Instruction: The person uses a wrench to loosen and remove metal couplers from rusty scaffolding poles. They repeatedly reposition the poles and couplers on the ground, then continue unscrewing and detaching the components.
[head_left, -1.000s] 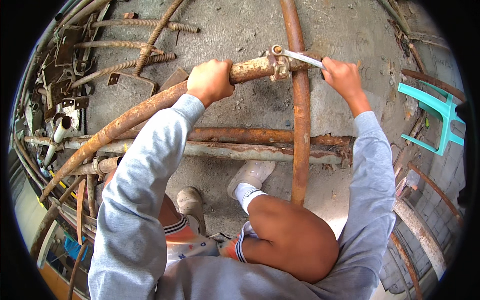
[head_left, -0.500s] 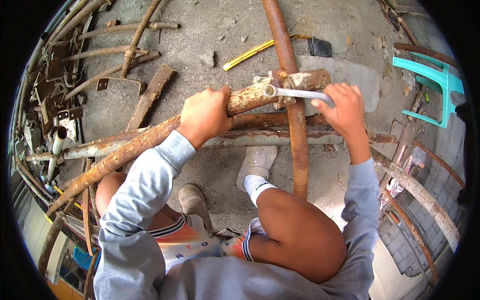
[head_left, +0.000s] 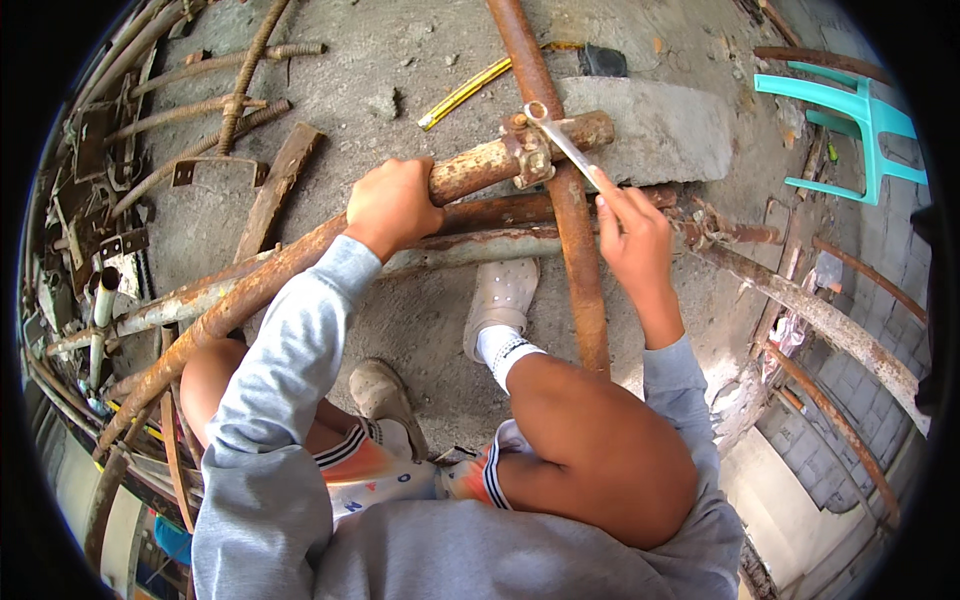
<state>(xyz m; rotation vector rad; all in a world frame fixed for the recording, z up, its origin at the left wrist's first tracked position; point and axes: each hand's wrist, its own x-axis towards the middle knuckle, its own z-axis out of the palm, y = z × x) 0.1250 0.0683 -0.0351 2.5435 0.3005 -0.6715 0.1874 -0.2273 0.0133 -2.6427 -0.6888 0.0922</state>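
plainly, above frame centre, the left hand (head_left: 393, 207) clasps a rusty pipe (head_left: 476, 171) — the right hand (head_left: 636, 238) pinches a wrench (head_left: 567, 145).

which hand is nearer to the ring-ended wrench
Right: the right hand holds the near end of the ring-ended wrench. The left hand grips the clamped rusty pipe, left of it.

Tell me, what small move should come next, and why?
Perhaps nudge the wrench to check its seating on the rusty clamp: the right hand holds it with its ring at the clamp, but the fit is unclear; the left hand grips the pipe.
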